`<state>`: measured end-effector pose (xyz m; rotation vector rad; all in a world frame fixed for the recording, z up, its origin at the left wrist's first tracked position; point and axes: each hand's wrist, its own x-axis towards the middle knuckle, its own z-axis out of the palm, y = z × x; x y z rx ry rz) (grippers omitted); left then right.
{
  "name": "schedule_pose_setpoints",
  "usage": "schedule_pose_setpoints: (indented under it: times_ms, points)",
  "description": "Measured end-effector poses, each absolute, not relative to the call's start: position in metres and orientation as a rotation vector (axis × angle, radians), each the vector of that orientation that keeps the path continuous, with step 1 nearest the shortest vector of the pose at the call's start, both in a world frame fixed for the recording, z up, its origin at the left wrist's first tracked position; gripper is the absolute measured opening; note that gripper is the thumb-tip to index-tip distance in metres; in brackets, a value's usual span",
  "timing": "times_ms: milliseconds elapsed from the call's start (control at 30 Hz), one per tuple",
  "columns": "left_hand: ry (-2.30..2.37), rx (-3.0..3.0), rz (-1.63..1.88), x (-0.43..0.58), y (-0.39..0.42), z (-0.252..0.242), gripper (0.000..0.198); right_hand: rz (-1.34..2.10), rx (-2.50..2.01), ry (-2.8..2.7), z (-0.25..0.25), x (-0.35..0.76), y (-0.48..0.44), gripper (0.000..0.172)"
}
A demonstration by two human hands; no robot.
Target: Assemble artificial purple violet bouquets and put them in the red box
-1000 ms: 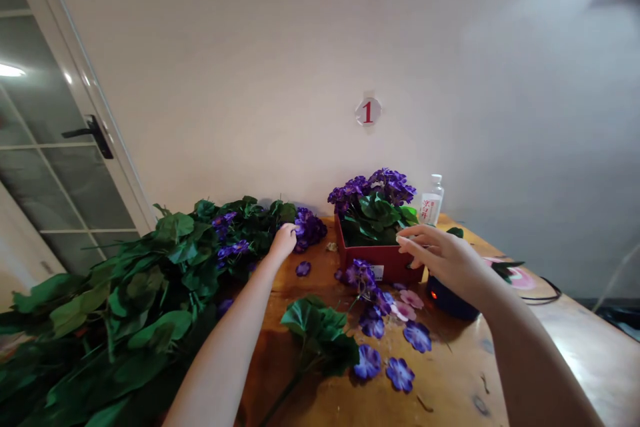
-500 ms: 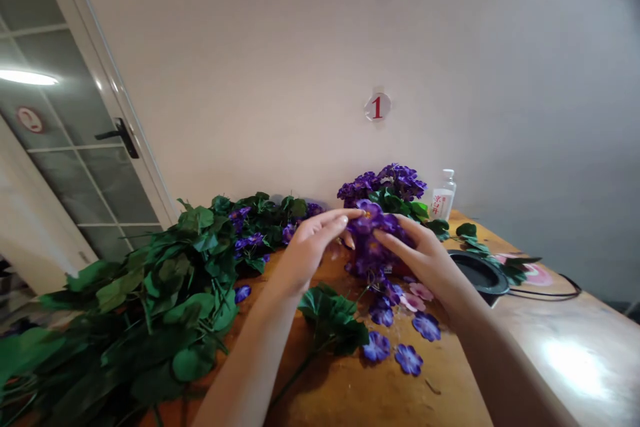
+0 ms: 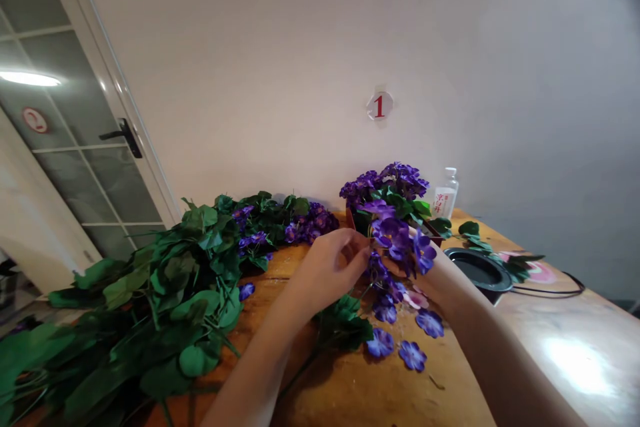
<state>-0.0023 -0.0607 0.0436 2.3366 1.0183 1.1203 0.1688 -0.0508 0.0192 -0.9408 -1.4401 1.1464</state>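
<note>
My left hand [image 3: 327, 270] and my right hand [image 3: 430, 275] meet over the wooden table [image 3: 350, 387], both closed on a purple flower sprig [image 3: 397, 237] held up between them. The blooms cover most of my right hand's fingers. My left fingertips pinch near the sprig's stem. Below the hands lie loose purple blossoms [image 3: 395, 343], pink petals [image 3: 415, 299] and a green leafy stem [image 3: 345, 327].
A big heap of green leafy stems with purple flowers [image 3: 165, 293] fills the table's left side. A red box of purple flowers [image 3: 395, 190] stands against the wall, a small bottle [image 3: 445, 195] beside it. A black round dish [image 3: 480, 267] and cable lie right. A glass door is at left.
My left hand came from the flower heap to meet the right; together they raised a purple sprig, which now sits lower with the left fingers curled at its stem.
</note>
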Motion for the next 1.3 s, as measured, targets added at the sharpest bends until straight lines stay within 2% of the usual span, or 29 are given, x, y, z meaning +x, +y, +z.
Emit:
schedule_pose_setpoints:
  times_ms: [133,267,333,433,533,700,833,1067,1300]
  points:
    - [0.988,2.218,1.135,-0.004,-0.061,0.045,0.021,1.154,-1.016,-1.454,0.024,0.169,-0.054,0.023]
    - [0.783,1.901,1.314,-0.004,-0.059,0.045,0.028,1.384,-0.75,-1.299,0.028,0.17,-0.053,0.029]
    - [0.676,1.744,1.298,-0.001,-0.059,0.044,0.031,1.46,-0.675,-1.37,0.026,0.171,-0.053,0.031]
    - [0.6,1.694,1.079,0.006,-0.06,0.04,0.036,1.373,-0.736,-1.427,0.018,0.172,-0.053,0.023]
    - [0.49,1.643,0.897,0.013,-0.059,0.034,0.039,1.223,-0.726,-1.236,0.014,0.172,-0.054,0.022]
    - [0.394,1.516,0.92,0.019,-0.054,0.028,0.04,1.074,-0.605,-1.109,0.036,0.167,-0.065,0.018]
    - [0.443,1.564,1.009,0.02,-0.051,0.026,0.041,1.152,-0.6,-1.155,0.049,0.168,-0.072,0.013]
    - [0.49,1.698,0.929,0.022,-0.051,0.02,0.038,1.463,-0.555,-1.006,0.04,0.183,-0.061,0.024]
    - [0.734,1.996,0.953,0.023,-0.058,0.021,0.033,1.174,-0.822,-1.165,0.042,0.174,-0.065,0.036]
